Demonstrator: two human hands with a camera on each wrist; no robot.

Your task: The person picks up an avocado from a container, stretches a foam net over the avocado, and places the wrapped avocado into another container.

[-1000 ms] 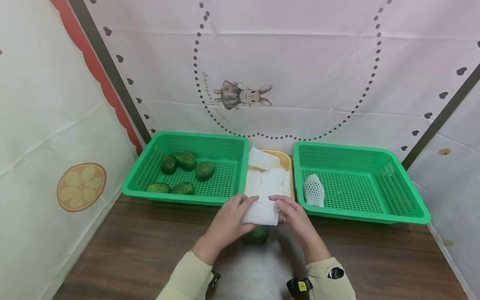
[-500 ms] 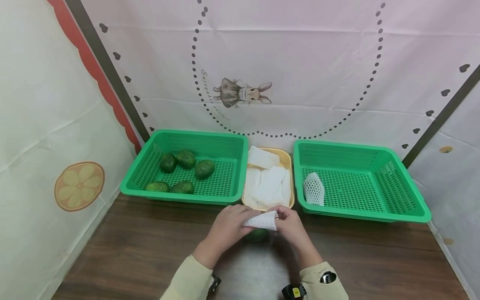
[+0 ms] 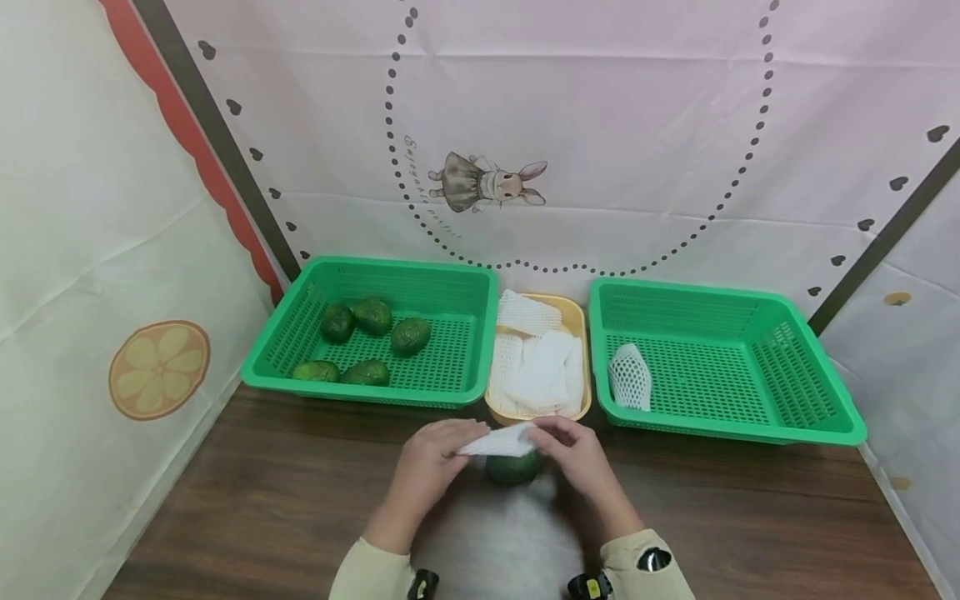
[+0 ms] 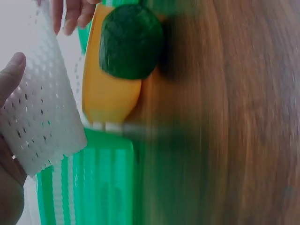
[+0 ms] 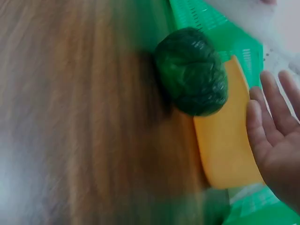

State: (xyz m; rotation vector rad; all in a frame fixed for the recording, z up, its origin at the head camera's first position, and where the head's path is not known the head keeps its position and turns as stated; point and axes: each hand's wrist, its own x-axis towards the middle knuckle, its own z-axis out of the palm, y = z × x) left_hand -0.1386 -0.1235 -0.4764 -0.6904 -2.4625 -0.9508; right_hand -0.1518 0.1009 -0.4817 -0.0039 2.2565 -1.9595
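A white foam fruit net (image 3: pixel 498 440) is pinched in my left hand (image 3: pixel 429 467), thumb (image 4: pixel 13 72) on its near face in the left wrist view. My right hand (image 3: pixel 579 458) is by the net's right end; in the right wrist view its fingers (image 5: pixel 276 103) are extended and apart from the net. Below the net an avocado (image 3: pixel 513 468) stands on the table, partly covered by it in the head view. Both wrist views show that avocado (image 5: pixel 191 71) whole, with the yellow tray (image 4: pixel 110 96) behind it.
Several avocados (image 3: pixel 411 337) lie in the left green basket (image 3: pixel 457 398). More white foam nets (image 3: pixel 542 367) fill the yellow tray between the baskets. One netted piece (image 3: pixel 630 379) lies in the right green basket (image 3: pixel 738 432). A patterned cloth wall (image 3: pixel 615 150) rises behind.
The foam net has come down and toward me from over the tray and now looks narrower. My left hand has shifted left with it, and the right hand's fingers have loosened.
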